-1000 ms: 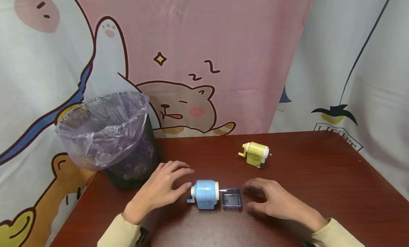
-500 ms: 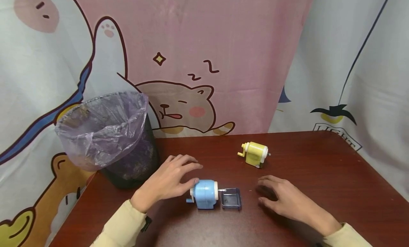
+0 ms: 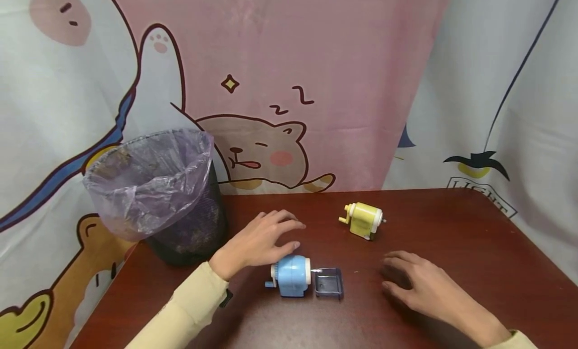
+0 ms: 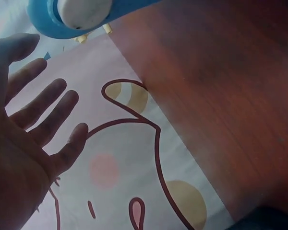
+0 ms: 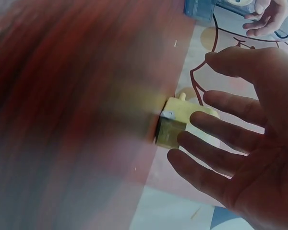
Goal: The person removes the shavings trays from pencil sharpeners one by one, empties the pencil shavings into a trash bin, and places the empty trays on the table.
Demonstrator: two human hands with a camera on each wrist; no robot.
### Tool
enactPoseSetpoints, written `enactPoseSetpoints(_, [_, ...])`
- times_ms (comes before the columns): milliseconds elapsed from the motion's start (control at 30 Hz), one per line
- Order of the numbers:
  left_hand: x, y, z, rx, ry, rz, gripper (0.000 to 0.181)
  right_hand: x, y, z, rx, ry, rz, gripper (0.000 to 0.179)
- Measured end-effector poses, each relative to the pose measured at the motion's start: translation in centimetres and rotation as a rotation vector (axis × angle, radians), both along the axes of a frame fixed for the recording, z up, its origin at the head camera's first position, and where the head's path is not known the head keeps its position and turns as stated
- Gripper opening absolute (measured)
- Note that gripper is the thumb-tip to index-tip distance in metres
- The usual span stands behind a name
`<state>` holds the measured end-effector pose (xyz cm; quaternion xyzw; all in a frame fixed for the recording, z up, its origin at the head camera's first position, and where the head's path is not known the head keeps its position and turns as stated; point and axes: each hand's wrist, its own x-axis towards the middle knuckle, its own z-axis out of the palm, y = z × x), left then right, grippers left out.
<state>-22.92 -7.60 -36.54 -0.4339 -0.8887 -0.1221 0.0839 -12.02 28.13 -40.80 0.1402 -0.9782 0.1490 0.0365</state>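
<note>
A blue crank pencil sharpener stands on the table, its handle to the left. A clear dark tray, the shavings drawer by its look, lies just right of it. My left hand hovers above and behind the blue sharpener with fingers spread; in the left wrist view that hand holds nothing. My right hand is to the right of the tray, fingers relaxed and apart from everything. Farther back stands a yellow crank sharpener, seen beyond the right fingers in the right wrist view.
At the back left is a mesh waste bin lined with a purple plastic bag. A printed cartoon curtain hangs behind the dark red-brown table.
My left hand has moved right and away from me, passing over the blue sharpener. My right hand has drawn off to the right, away from the tray. Both sharpeners stay put.
</note>
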Motion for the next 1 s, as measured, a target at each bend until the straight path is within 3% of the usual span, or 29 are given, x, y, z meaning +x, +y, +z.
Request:
enactPoseSetpoints(500, [-1.1,4.3,0.5,-0.103,-0.026,-0.06,0.043,0.3,0.9,0.3,0.021,0.087,-0.017,0.039])
enactPoseSetpoints(767, [-1.4,6.2,0.7,-0.139,-0.008,-0.075,0.046,0.3,1.5,0.4,0.032,0.027,-0.03,0.041])
enactPoseSetpoints(1000, [-1.7,8.2,1.0,-0.174,-0.002,-0.072,0.048,0.5,1.5,0.4,0.028,0.032,-0.037,0.04])
